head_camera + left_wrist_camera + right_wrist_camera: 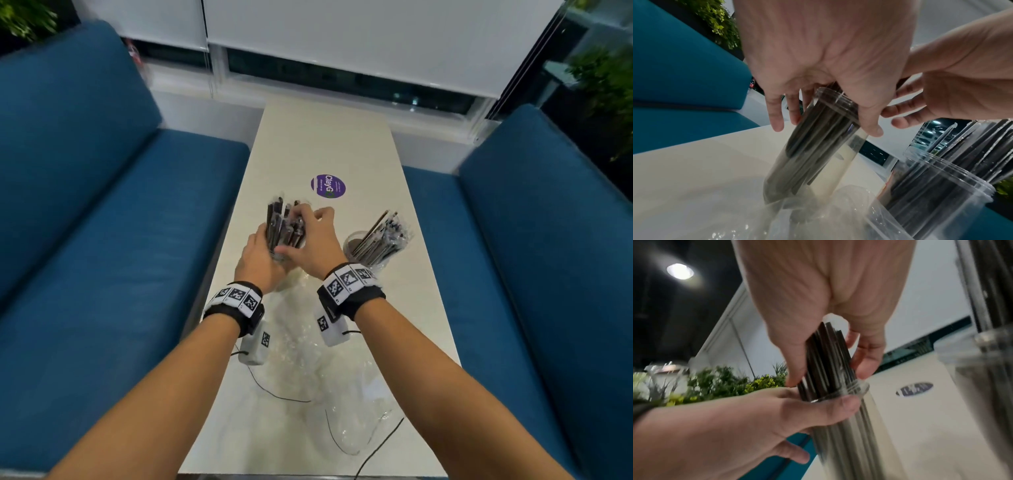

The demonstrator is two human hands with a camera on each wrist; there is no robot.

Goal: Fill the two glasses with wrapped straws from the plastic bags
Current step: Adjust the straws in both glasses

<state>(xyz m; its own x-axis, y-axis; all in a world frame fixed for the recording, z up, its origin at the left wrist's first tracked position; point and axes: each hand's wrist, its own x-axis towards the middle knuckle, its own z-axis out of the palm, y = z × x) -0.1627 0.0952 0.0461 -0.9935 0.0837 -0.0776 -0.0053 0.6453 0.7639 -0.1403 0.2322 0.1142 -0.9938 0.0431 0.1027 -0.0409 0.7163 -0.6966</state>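
Note:
A clear glass packed with dark wrapped straws stands tilted at the table's left side. My left hand grips this glass just below its rim. My right hand reaches over from the right, and its thumb and fingers curl round the straw bundle above the rim. A second glass, to the right, holds more wrapped straws that lean right. Crumpled clear plastic bags lie on the table under my wrists.
The narrow white table carries a round purple sticker beyond the glasses. Blue sofa seats flank it on both sides. Thin black cables cross the near end, and a window with blinds lies beyond the far end.

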